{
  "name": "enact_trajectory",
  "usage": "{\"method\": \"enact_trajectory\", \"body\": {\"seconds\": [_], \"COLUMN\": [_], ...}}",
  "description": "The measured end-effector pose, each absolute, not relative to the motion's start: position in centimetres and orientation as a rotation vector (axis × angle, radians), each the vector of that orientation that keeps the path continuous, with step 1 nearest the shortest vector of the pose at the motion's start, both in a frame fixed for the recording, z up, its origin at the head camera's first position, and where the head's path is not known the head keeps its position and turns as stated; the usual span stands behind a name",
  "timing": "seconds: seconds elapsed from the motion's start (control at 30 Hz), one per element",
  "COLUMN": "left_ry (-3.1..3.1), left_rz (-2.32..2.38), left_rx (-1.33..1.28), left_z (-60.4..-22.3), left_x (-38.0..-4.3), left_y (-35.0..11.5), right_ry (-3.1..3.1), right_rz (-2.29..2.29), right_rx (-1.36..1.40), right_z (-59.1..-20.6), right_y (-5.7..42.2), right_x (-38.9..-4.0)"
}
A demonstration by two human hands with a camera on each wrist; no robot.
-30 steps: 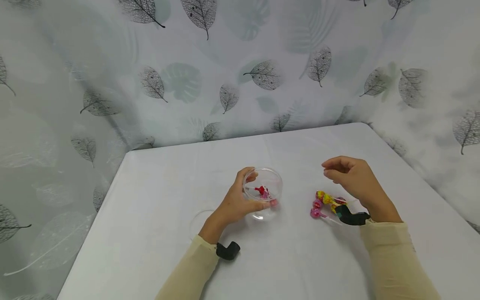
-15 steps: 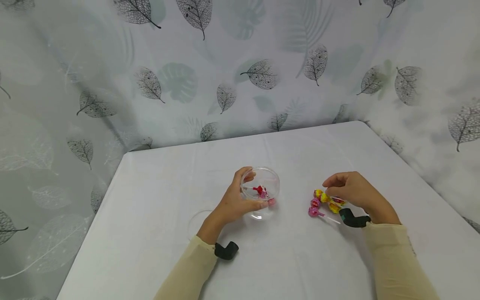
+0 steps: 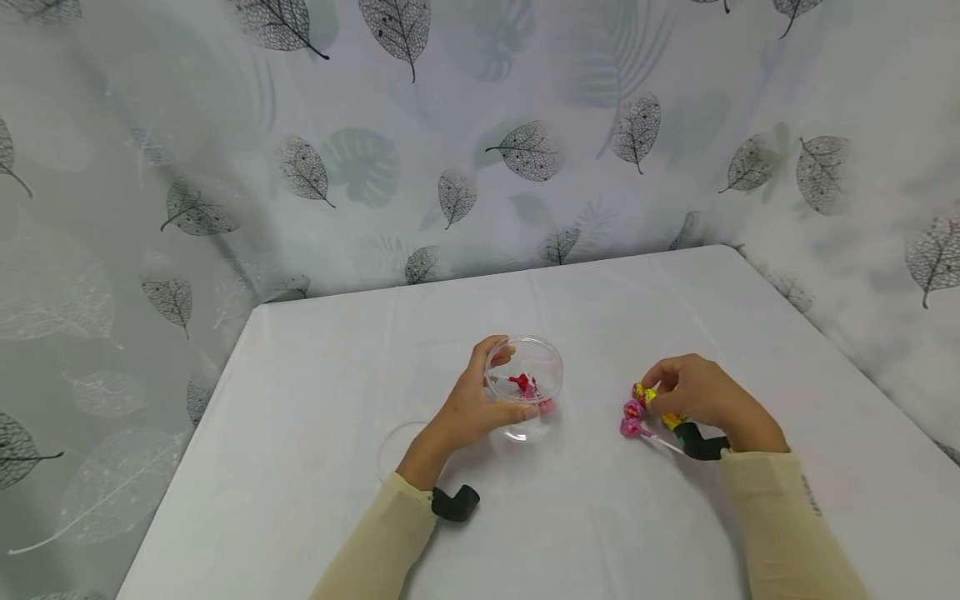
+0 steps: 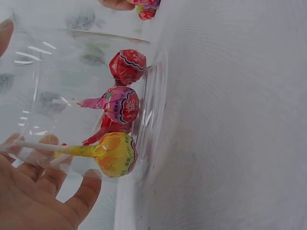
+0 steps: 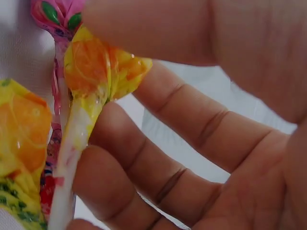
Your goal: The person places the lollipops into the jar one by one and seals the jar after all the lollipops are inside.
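Note:
My left hand [image 3: 461, 412] grips a clear round jar [image 3: 528, 337], tilted, just over the white table. Inside it lie several wrapped lollipops: in the left wrist view a red lollipop [image 4: 127, 67], a pink lollipop [image 4: 122, 104] and a yellow lollipop [image 4: 116, 154] show. To the right, my right hand [image 3: 708, 398] pinches the wrapped head of another yellow lollipop [image 5: 88, 67] between thumb and fingers. Next to it are pink lollipops [image 3: 632, 427] and a second yellow lollipop [image 5: 21, 129]. The right hand partly hides this small pile.
A clear round lid or ring [image 3: 382, 446] lies left of the jar, partly behind the left wrist. The white table [image 3: 322, 375] ends at a leaf-patterned curtain [image 3: 480, 167] at the back and both sides.
My right hand has come down onto the pile of lollipops and taken hold of a yellow one. The left hand keeps the jar in the same place.

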State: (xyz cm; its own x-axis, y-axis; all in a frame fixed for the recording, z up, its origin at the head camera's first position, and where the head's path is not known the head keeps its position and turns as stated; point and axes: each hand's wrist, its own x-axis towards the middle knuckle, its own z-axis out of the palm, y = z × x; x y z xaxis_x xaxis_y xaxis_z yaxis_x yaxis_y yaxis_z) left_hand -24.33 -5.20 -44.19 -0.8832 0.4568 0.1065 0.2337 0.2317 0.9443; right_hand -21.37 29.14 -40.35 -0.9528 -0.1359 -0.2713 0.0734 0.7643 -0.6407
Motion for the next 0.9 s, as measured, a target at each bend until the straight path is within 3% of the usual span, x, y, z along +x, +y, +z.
{"method": "enact_trajectory", "body": {"seconds": [0.9], "left_ry": [2.321], "left_rz": [1.704], "left_rx": [0.641], "left_z": [-44.33], "left_x": [-24.42], "left_y": [-5.22], "right_ry": [2.836], "right_rz": [-0.903], "right_rx": [0.001], "right_z": [-40.74], "right_y": [29.01], "right_x": [-21.47]}}
